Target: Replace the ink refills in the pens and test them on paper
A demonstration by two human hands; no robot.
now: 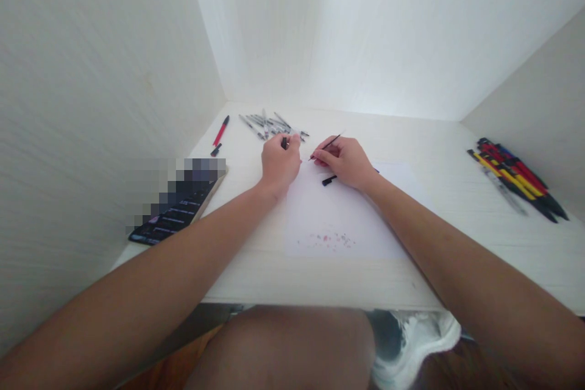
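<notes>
My left hand (280,161) is closed around a clear pen barrel with a dark tip showing between the fingers. My right hand (343,160) pinches a thin black ink refill (326,145) that points up and to the right. The two hands sit close together over the top edge of a white sheet of paper (338,219). A small black pen part (329,180) lies on the sheet just under my right hand. Behind my left hand lies a heap of several grey and black pens (269,124).
A red pen (220,130) and a small black cap (216,149) lie at the back left. A dark device (176,210) rests at the left edge. A pile of red, yellow and black pens (516,177) lies at the right. Small scribbles (331,239) mark the sheet.
</notes>
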